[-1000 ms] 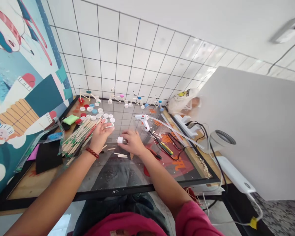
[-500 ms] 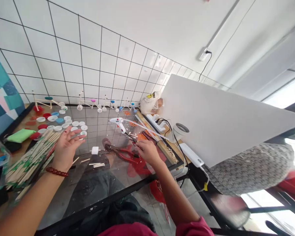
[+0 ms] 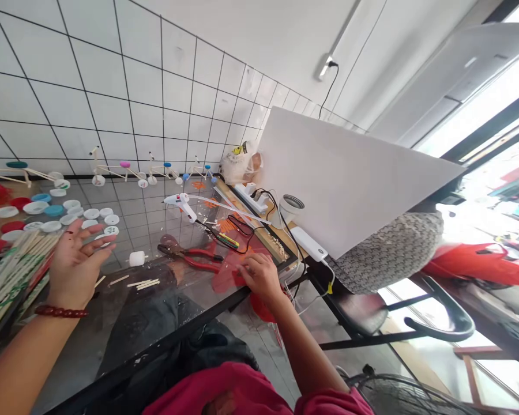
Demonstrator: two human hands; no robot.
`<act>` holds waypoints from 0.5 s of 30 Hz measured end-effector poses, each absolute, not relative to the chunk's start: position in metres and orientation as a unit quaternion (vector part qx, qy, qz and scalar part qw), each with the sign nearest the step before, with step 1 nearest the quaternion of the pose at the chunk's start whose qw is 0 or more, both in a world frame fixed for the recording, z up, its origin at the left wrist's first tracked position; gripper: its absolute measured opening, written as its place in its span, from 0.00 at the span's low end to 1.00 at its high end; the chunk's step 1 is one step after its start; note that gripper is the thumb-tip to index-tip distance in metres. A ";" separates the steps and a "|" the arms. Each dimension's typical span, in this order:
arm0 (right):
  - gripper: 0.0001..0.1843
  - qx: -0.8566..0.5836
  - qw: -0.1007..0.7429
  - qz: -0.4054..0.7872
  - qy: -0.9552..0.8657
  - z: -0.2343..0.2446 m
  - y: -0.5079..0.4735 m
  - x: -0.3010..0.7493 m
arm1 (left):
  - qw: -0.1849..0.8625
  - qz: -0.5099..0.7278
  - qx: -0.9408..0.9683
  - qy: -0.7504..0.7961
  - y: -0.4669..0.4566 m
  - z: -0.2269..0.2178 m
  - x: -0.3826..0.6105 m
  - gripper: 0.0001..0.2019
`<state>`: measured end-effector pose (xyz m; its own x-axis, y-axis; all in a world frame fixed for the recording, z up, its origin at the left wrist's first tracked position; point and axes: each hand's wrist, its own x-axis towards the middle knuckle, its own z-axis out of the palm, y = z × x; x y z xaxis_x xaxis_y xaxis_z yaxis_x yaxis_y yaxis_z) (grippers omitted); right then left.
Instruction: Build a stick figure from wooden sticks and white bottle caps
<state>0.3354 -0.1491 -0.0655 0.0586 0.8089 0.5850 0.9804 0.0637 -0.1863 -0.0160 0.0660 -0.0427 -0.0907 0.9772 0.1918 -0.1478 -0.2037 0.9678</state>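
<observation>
My left hand (image 3: 76, 259) is open, its fingers spread over white bottle caps (image 3: 111, 220) and beside a bundle of wooden sticks (image 3: 19, 268). My right hand (image 3: 262, 278) hovers near the table's front edge, above red material, with fingers loosely bent and nothing visible in them. Beyond it lies a yellow-green craft knife (image 3: 229, 240). Red-handled pliers (image 3: 194, 257) rest to its left. A white hot glue gun (image 3: 181, 204) lies farther back. Between my hands are a white cylindrical piece (image 3: 136, 259) and several short cut sticks (image 3: 143, 283).
Small stick-and-cap models (image 3: 158, 170) stand along the back beside the wire grid. A power strip (image 3: 251, 197), cables and a grey-rimmed cup (image 3: 292, 204) occupy the right side. A large white board (image 3: 341, 178) leans there. A black-framed chair (image 3: 441, 328) stands farther right.
My view has turned right. My right hand has drawn back from the pliers toward the table's front edge, and the craft knife now shows lying on the table. My left hand stays spread.
</observation>
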 end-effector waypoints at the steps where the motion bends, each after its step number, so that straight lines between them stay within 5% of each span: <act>1: 0.10 -0.675 0.299 -0.147 -0.659 -0.066 -0.153 0.340 | 0.462 0.611 0.480 0.426 0.065 -0.041 -0.015 0.42; 15: 0.07 -0.519 0.341 -0.115 -0.775 -0.035 -0.116 0.286 | 0.433 0.616 0.498 0.430 0.049 -0.036 -0.013 0.43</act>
<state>0.2859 -0.1159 -0.0345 -0.2276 0.7261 0.6488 0.8836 0.4340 -0.1757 -0.0126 0.0494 -0.0365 -0.1290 0.9619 0.2409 -0.1058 -0.2549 0.9611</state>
